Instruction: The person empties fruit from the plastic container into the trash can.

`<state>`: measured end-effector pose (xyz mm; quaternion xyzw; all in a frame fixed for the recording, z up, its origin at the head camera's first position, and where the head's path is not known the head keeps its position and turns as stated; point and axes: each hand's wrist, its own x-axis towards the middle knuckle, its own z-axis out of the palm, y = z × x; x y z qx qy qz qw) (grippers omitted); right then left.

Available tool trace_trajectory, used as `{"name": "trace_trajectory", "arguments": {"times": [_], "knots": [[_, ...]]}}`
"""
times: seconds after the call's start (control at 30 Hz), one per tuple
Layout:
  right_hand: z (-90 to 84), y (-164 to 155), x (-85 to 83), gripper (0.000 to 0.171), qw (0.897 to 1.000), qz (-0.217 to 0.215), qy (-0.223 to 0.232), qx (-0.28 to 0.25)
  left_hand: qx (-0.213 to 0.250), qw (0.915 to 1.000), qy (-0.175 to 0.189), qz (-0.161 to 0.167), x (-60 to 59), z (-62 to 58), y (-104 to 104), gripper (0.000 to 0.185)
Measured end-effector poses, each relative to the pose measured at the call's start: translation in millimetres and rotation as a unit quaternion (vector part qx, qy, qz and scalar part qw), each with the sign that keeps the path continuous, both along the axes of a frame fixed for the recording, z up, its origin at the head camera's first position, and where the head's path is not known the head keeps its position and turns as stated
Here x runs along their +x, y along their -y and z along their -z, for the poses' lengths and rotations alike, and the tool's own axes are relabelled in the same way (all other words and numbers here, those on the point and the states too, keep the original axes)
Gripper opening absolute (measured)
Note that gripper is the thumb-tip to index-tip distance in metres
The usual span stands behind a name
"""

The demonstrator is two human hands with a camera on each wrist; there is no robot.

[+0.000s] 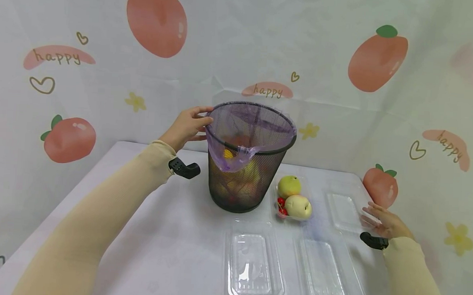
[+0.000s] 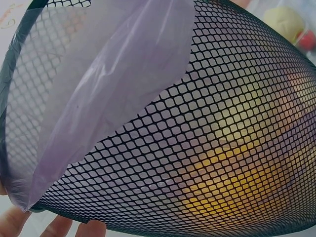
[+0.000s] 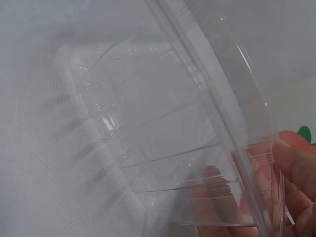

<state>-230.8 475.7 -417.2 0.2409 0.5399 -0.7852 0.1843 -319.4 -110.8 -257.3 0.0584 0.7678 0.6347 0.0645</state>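
Note:
A black mesh wastebasket lined with a thin purple plastic bag stands tilted to the right. My left hand grips its rim on the left side. Fruit shows dimly through the mesh, including something yellow; the exact kinds are unclear. At the far right, my right hand pinches the edge of a clear plastic hinged container. In the right wrist view the thumb lies on the near side of the lid, with fingers visible through the plastic.
Beside the wastebasket, another clear container holds a yellow-green pear, a pale peach-like fruit and red cherries. Two open clear containers lie in front, one in the middle and one to its right. A printed curtain hangs behind the white table.

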Motion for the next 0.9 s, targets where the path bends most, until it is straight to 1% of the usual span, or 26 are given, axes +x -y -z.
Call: {"name": "trace_trajectory", "arguments": {"times": [0.13, 0.17, 0.2, 0.23, 0.27, 0.3, 0.33, 0.4, 0.43, 0.47, 0.53, 0.57, 0.67, 0.9], "knots": [[1.9, -1.1, 0.0, 0.026, 1.0, 0.008, 0.0, -0.011, -0.003, 1.0, -0.002, 0.0, -1.5, 1.4, -0.2, 0.05], [2.5, -1.6, 0.3, 0.023, 1.0, 0.008, 0.001, -0.009, -0.003, 1.0, -0.003, 0.0, -1.8, 1.7, -0.3, 0.05], [3.1, -2.1, 0.9, 0.017, 1.0, 0.005, 0.0, -0.006, -0.003, 1.0, -0.003, 0.0, -1.7, 1.8, -0.4, 0.049], [3.7, -2.5, 1.6, 0.013, 1.0, -0.002, -0.002, 0.003, -0.002, 1.0, -0.004, 0.0, -1.9, 1.9, -0.5, 0.049], [4.7, -3.3, 2.1, 0.017, 1.0, -0.008, -0.005, 0.01, -0.002, 1.0, -0.004, -0.001, -2.0, 2.2, -0.5, 0.049], [5.5, -3.7, 2.8, 0.024, 1.0, -0.016, -0.008, 0.022, -0.003, 1.0, -0.005, -0.001, -2.0, 2.4, -0.5, 0.049], [6.4, -4.3, 3.2, 0.026, 0.999, -0.023, -0.012, 0.031, -0.003, 1.0, -0.004, -0.001, -2.0, 2.6, -0.6, 0.049], [7.6, -4.8, 3.7, 0.026, 0.999, -0.033, -0.019, 0.036, -0.003, 1.0, -0.003, -0.003, -1.9, 3.0, -0.8, 0.049], [8.0, -4.9, 3.7, 0.021, 0.999, -0.035, -0.021, 0.036, -0.003, 1.0, -0.003, -0.002, -1.8, 3.0, -0.7, 0.049], [8.4, -5.3, 3.6, 0.018, 0.999, -0.035, -0.024, 0.03, -0.002, 1.0, -0.002, -0.003, -1.7, 2.9, -0.8, 0.049], [8.3, -5.2, 3.9, 0.027, 0.999, -0.037, -0.028, 0.022, 0.001, 1.0, -0.001, -0.004, -1.6, 2.7, -0.8, 0.049], [7.9, -4.7, 4.3, 0.03, 0.999, -0.038, -0.029, 0.022, 0.003, 1.0, 0.0, -0.005, -1.6, 2.5, -0.9, 0.049], [6.9, -3.7, 5.8, 0.031, 0.999, -0.037, -0.029, 0.014, 0.007, 0.9999, 0.002, -0.007, -1.6, 2.0, -1.3, 0.048], [6.1, -2.2, 6.3, 0.033, 0.999, -0.019, -0.022, -0.022, 0.007, 0.9999, 0.004, -0.009, -2.6, 1.9, -1.6, 0.048]]}}
